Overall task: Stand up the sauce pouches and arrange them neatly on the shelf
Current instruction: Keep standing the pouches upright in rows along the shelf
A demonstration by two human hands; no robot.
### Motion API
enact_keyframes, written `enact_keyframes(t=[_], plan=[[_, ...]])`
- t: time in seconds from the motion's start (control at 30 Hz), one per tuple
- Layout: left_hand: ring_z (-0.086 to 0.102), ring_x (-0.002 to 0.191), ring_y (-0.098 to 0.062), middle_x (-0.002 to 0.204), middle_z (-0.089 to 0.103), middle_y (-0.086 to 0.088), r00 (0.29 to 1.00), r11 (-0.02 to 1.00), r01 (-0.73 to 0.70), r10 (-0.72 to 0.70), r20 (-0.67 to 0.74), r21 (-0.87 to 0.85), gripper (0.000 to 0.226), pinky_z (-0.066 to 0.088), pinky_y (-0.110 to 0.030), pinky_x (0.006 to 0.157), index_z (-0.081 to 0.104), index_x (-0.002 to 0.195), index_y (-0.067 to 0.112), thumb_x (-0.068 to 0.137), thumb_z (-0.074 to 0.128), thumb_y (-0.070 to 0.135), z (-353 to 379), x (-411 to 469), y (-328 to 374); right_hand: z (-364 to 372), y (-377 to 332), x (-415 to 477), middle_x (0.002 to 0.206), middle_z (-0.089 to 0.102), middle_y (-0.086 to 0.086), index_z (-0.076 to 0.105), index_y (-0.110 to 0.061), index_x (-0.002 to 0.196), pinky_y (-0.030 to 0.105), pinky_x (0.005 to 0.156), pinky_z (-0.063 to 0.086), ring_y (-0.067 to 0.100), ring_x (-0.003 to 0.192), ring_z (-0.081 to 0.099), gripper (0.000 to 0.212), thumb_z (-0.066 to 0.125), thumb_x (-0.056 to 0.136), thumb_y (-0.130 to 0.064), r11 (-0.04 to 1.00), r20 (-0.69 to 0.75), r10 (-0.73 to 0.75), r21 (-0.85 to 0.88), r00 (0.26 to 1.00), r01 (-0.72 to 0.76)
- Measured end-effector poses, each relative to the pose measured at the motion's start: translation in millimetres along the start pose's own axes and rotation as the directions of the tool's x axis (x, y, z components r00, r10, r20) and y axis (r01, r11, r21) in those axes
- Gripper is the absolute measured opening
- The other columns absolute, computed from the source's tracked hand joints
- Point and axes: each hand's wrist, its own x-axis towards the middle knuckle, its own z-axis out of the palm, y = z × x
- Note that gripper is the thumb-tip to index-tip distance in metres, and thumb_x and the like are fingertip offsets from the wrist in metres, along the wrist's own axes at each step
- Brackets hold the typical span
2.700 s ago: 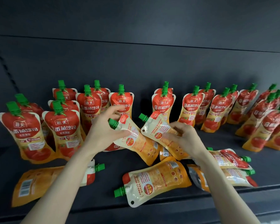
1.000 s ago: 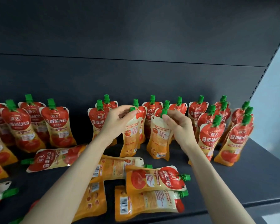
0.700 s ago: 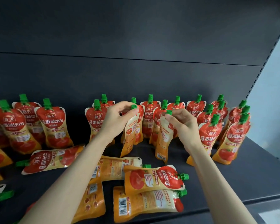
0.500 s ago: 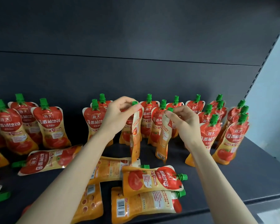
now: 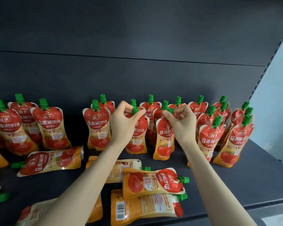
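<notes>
Red-and-orange sauce pouches with green caps fill a dark shelf [image 5: 260, 176]. My left hand [image 5: 126, 123] pinches the green cap of one upright pouch [image 5: 138, 139], its front label facing me. My right hand [image 5: 181, 123] pinches the cap of a second upright pouch [image 5: 164, 141] just to the right. Both pouches stand on the shelf in front of the back row. Several pouches lie flat nearer to me, among them one red-fronted [image 5: 153, 181] and one showing its barcode [image 5: 145, 207].
More upright pouches stand at the left [image 5: 51, 128] and right [image 5: 232, 144]. Another pouch lies flat at the left [image 5: 51, 160]. The dark back panel [image 5: 137, 75] rises behind; the shelf's front edge [image 5: 268, 203] runs below right.
Both held pouches have been turned from edge-on, backs showing, until their red fronts face me, and they now rest upright on the shelf. My hands stayed on the caps.
</notes>
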Motion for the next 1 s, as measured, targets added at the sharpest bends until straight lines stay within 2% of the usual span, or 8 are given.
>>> enact_keyframes(t=[0.07, 0.17, 0.37, 0.47, 0.6, 0.77, 0.9, 1.0], plan=[[0.058, 0.074, 0.002, 0.074, 0.058, 0.02, 1.0, 1.0, -0.008, 0.008, -0.002, 0.006, 0.028, 0.043, -0.007, 0.064, 0.056, 0.079, 0.015, 0.075, 0.075, 0.036, 0.6, -2.3, -0.7, 2.4, 3.3, -0.7, 0.076, 0.055, -0.008, 0.048, -0.023, 0.074, 0.015, 0.07, 0.047, 0.013, 0.077, 0.057, 0.03, 0.077, 0.077, -0.021, 1.0, -0.013, 0.008, 0.0, 1.0, -0.008], [0.059, 0.077, 0.001, 0.079, 0.061, 0.015, 0.998, 0.999, -0.052, 0.052, 0.047, 0.012, 0.028, 0.046, -0.008, 0.067, 0.056, 0.085, 0.017, 0.076, 0.073, 0.036, -0.6, -3.0, -3.0, 1.0, 6.3, -0.8, 0.083, 0.058, -0.009, 0.051, -0.018, 0.085, 0.013, 0.07, 0.048, 0.011, 0.083, 0.059, 0.028, 0.077, 0.076, -0.026, 1.0, 0.008, 0.016, -0.015, 1.0, -0.016], [0.06, 0.104, -0.012, 0.107, 0.062, 0.01, 0.968, 0.993, 0.117, -0.113, 0.223, -0.004, 0.042, 0.051, -0.044, 0.09, 0.05, 0.107, 0.028, 0.074, 0.076, 0.032, -6.4, -13.3, -38.5, -6.3, 35.3, -16.5, 0.128, 0.056, 0.0, 0.044, -0.034, 0.123, 0.037, 0.095, 0.052, 0.017, 0.117, 0.057, 0.058, 0.076, 0.074, -0.03, 0.986, 0.23, 0.142, 0.048, 0.963, -0.157], [0.059, 0.104, -0.012, 0.111, 0.062, 0.002, 0.943, 0.977, 0.207, -0.186, 0.275, -0.05, 0.036, 0.053, -0.028, 0.084, 0.048, 0.104, 0.019, 0.078, 0.073, 0.02, -12.6, -15.3, -43.5, -6.3, 38.2, -24.2, 0.125, 0.059, 0.002, 0.043, -0.021, 0.129, 0.037, 0.095, 0.052, 0.013, 0.11, 0.061, 0.06, 0.075, 0.078, -0.019, 0.965, 0.273, 0.2, 0.11, 0.941, -0.237], [0.061, 0.104, -0.014, 0.112, 0.065, -0.003, 0.92, 0.966, 0.243, -0.203, 0.336, -0.083, 0.032, 0.054, -0.03, 0.083, 0.05, 0.106, 0.017, 0.08, 0.071, 0.018, -22.1, -13.7, -45.9, 1.6, 43.3, -29.0, 0.118, 0.063, 0.006, 0.044, -0.012, 0.124, 0.046, 0.092, 0.053, 0.016, 0.107, 0.064, 0.053, 0.073, 0.08, -0.018, 0.967, 0.243, 0.187, 0.126, 0.952, -0.222], [0.061, 0.101, -0.008, 0.111, 0.064, 0.001, 0.906, 0.952, 0.283, -0.226, 0.358, -0.116, 0.041, 0.051, -0.021, 0.08, 0.05, 0.116, 0.016, 0.08, 0.07, 0.019, -32.0, -19.0, -48.0, 15.7, 45.5, -34.3, 0.123, 0.059, 0.003, 0.039, -0.015, 0.127, 0.039, 0.095, 0.052, 0.012, 0.112, 0.06, 0.058, 0.072, 0.08, -0.024, 0.976, 0.225, 0.17, 0.096, 0.959, -0.195], [0.054, 0.102, 0.0, 0.109, 0.058, 0.012, 0.861, 0.94, 0.33, -0.262, 0.436, -0.087, 0.049, 0.046, -0.015, 0.083, 0.048, 0.118, 0.024, 0.077, 0.073, 0.016, -33.6, -32.6, -53.8, 11.0, 50.9, -39.9, 0.125, 0.056, -0.002, 0.035, -0.015, 0.13, 0.02, 0.093, 0.05, 0.004, 0.115, 0.056, 0.059, 0.07, 0.082, -0.014, 0.988, 0.3, 0.128, 0.048, 0.945, -0.149], [0.052, 0.097, 0.006, 0.104, 0.056, 0.019, 0.846, 0.94, 0.332, -0.263, 0.464, -0.072, 0.05, 0.044, -0.011, 0.081, 0.047, 0.116, 0.028, 0.077, 0.074, 0.013, -36.0, -36.3, -54.7, 5.5, 56.6, -42.8, 0.122, 0.056, -0.01, 0.036, -0.019, 0.129, 0.015, 0.092, 0.049, -0.002, 0.114, 0.054, 0.058, 0.069, 0.083, -0.009, 0.992, 0.334, 0.115, 0.017, 0.936, -0.128]])
